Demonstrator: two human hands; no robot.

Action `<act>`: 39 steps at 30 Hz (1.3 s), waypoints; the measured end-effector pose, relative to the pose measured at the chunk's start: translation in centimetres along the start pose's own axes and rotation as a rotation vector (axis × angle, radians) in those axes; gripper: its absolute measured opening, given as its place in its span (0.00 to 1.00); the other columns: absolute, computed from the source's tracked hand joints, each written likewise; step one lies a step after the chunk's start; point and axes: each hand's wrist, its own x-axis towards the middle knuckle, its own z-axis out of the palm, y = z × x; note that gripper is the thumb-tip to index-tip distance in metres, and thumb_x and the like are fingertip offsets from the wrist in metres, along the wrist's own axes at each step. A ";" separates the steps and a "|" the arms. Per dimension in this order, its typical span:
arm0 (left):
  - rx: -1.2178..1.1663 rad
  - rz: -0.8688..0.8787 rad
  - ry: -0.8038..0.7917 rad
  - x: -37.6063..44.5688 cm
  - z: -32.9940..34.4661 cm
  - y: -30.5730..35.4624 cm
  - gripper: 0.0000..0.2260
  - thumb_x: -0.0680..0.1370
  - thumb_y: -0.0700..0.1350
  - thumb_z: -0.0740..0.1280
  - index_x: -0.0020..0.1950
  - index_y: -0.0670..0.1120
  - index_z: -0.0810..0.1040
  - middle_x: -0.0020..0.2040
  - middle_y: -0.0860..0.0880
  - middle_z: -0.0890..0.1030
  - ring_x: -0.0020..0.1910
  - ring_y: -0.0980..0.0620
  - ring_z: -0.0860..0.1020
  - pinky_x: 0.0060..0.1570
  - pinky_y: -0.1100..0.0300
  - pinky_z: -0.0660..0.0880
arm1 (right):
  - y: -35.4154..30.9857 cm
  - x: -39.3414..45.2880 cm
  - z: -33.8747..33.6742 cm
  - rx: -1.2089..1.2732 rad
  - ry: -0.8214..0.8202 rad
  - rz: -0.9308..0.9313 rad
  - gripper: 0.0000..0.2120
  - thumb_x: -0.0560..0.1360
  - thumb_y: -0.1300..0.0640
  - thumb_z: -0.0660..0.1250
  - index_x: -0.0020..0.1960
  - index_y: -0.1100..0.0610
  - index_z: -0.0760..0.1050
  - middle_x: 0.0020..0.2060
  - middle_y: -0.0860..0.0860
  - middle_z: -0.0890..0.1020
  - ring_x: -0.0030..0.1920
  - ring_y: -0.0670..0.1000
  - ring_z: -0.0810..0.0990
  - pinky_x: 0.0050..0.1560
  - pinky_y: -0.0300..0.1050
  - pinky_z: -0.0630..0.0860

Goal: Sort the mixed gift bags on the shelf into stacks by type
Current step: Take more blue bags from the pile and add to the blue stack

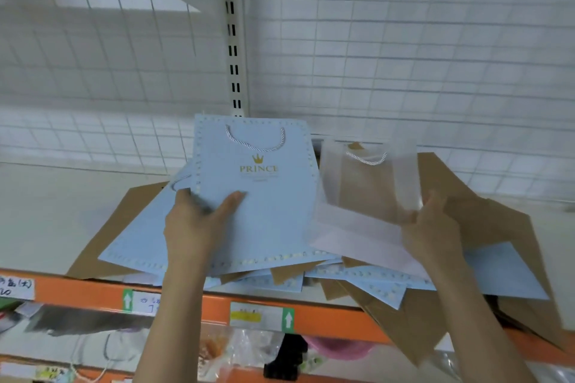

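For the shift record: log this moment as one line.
left hand: holds blue PRINCE bag | right hand: holds translucent bag | brown bags: unsorted beneath

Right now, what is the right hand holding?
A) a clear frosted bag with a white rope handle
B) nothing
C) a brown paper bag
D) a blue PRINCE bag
A: the right hand grips the lower right corner of the clear bag, whose white rope handle shows near its top, while the left hand holds the blue PRINCE bag.
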 end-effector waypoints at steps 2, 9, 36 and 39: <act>-0.082 0.016 0.005 -0.8 0.1 0.6 0.22 0.70 0.58 0.71 0.53 0.45 0.69 0.46 0.51 0.75 0.47 0.47 0.73 0.47 0.54 0.71 | 0.6 0.2 -0.7 0.092 0.033 0.005 0.18 0.78 0.62 0.55 0.67 0.62 0.57 0.55 0.65 0.74 0.51 0.66 0.74 0.49 0.58 0.72; -0.169 0.063 -0.099 -5.2 4.2 4.0 0.18 0.74 0.57 0.66 0.51 0.43 0.72 0.42 0.52 0.75 0.40 0.54 0.74 0.35 0.60 0.69 | 4.0 0.5 -5.7 0.317 0.080 -0.048 0.13 0.79 0.63 0.54 0.63 0.65 0.61 0.53 0.60 0.75 0.48 0.61 0.73 0.42 0.43 0.61; -0.156 0.149 -0.365 -29.6 32.2 20.2 0.08 0.78 0.50 0.62 0.41 0.48 0.68 0.34 0.50 0.73 0.32 0.53 0.70 0.29 0.62 0.64 | 35.7 8.0 -20.3 0.375 0.003 0.174 0.19 0.78 0.49 0.59 0.65 0.57 0.67 0.32 0.51 0.74 0.33 0.42 0.72 0.30 0.29 0.64; -0.173 0.160 -0.389 -29.9 34.1 20.9 0.05 0.78 0.49 0.62 0.49 0.48 0.71 0.37 0.51 0.75 0.34 0.53 0.73 0.32 0.59 0.67 | 37.3 9.4 -21.3 0.379 0.048 0.160 0.18 0.77 0.48 0.62 0.64 0.55 0.68 0.30 0.51 0.73 0.33 0.46 0.74 0.33 0.35 0.67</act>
